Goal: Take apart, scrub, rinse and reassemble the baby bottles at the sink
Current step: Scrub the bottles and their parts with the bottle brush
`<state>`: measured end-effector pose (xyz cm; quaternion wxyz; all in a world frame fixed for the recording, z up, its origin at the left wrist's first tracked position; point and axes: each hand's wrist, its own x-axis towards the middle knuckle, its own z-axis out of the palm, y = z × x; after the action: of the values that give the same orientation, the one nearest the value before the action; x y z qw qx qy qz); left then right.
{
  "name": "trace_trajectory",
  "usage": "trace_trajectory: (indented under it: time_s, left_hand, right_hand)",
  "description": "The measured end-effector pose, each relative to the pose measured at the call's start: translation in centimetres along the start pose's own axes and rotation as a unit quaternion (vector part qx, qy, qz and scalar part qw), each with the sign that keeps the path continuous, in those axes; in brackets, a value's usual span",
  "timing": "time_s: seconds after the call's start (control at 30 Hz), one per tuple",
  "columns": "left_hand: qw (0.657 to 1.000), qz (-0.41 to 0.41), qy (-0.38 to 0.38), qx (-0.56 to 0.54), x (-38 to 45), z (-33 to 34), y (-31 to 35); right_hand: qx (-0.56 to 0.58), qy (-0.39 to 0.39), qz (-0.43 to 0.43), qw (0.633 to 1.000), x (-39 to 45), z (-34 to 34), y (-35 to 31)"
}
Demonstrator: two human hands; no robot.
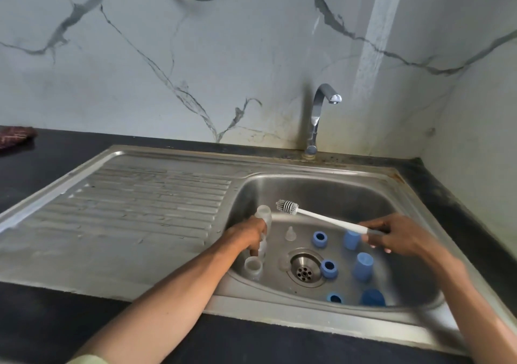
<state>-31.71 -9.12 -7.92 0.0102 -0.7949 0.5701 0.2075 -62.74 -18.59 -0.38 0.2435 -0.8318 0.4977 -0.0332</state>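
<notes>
My left hand (249, 235) grips a clear baby bottle (264, 218) at the left side of the steel sink basin (335, 190). My right hand (391, 235) holds the white handle of a bottle brush (288, 206), whose bristled head hangs in the air just right of the bottle's mouth. A second clear bottle (253, 267) stands below my left hand. On the basin floor lie a clear teat (291, 233), three blue screw rings (319, 239) and three blue caps (363, 266).
The drain strainer (304, 272) sits in the middle of the basin. A chrome tap (319, 117) rises behind the basin, with no water running. The ribbed drainboard (140, 207) spreads to the left. A dark patterned cloth (15, 137) lies on the black counter at far left.
</notes>
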Motion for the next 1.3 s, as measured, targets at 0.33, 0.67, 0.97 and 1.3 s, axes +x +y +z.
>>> trace_trajectory:
  time_s: [0.33,0.67,0.97,1.3]
  left_hand:
    - [0.992,0.014,0.102,-0.069,-1.4,-2.4,0.4]
    - [0.915,0.061,0.325,-0.231,-2.0,-4.4,1.0]
    - [0.901,0.128,0.379,-0.168,-0.5,-4.8,0.9]
    - [0.904,0.131,0.355,-0.198,0.4,-4.5,0.3]
  right_hand:
    - [0.039,0.018,-0.002,0.999,-0.1,-0.2,0.2]
    - [0.094,0.057,-0.022,0.994,-0.8,-1.1,-0.1]
    - [0.097,0.083,-0.041,0.991,-0.7,-1.9,0.4]
    - [0.073,0.114,-0.047,0.99,-0.4,-1.7,0.5]
